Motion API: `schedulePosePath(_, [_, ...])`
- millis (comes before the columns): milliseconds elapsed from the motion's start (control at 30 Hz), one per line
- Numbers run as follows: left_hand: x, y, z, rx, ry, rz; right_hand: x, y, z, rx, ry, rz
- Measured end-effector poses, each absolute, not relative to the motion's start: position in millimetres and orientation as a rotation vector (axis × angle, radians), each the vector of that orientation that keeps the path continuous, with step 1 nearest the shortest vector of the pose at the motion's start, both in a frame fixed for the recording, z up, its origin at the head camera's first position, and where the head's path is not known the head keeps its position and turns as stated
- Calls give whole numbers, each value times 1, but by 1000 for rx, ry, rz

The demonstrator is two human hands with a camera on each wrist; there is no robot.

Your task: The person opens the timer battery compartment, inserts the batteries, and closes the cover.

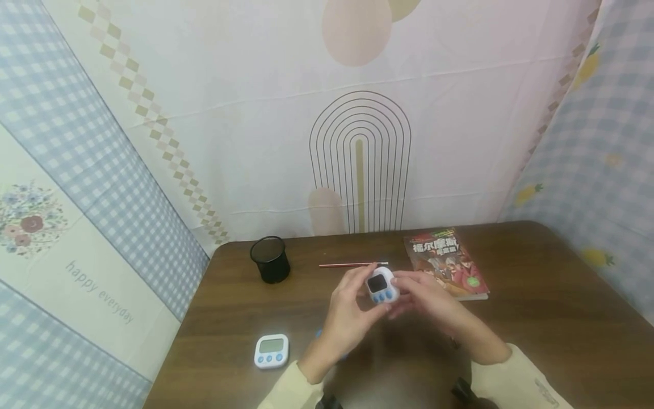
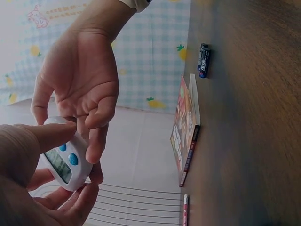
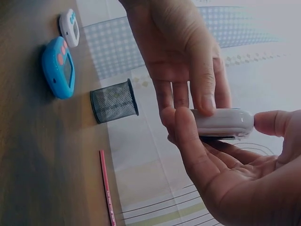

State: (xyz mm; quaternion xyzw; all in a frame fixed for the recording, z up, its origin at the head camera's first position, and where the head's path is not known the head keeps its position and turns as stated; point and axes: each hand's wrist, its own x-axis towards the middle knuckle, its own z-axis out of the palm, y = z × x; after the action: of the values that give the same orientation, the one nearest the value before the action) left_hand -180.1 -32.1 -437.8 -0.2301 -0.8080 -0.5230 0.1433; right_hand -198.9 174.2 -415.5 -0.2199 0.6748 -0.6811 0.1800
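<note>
Both hands hold a small white digital timer (image 1: pixel 382 286) above the table. Its dark screen and blue buttons face up toward the head. My left hand (image 1: pixel 344 318) pinches it, thumb on the button side, as the left wrist view shows with the timer (image 2: pixel 81 162) close up. From the other side my right hand (image 1: pixel 426 295) grips its edge between thumb and fingers. In the right wrist view the timer (image 3: pixel 228 122) appears edge-on. A second white timer (image 1: pixel 272 351) lies on the table left of my hands. Near it is a blue timer (image 3: pixel 54 70), mostly hidden by my left forearm in the head view.
A black mesh pen holder (image 1: pixel 273 264) stands at the back left of the brown table (image 1: pixel 225 307). Behind my hands lies a red pencil (image 1: pixel 347 265). A book (image 1: pixel 449 264) is at the back right. Battery-like cylinders (image 2: pixel 203 61) lie nearer; their number is unclear.
</note>
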Motion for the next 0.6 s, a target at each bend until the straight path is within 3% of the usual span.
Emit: schedulePosePath(600, [-178,-30,-434,-431,-2275,-1807,-202,183,-412,-530,2054,-1859])
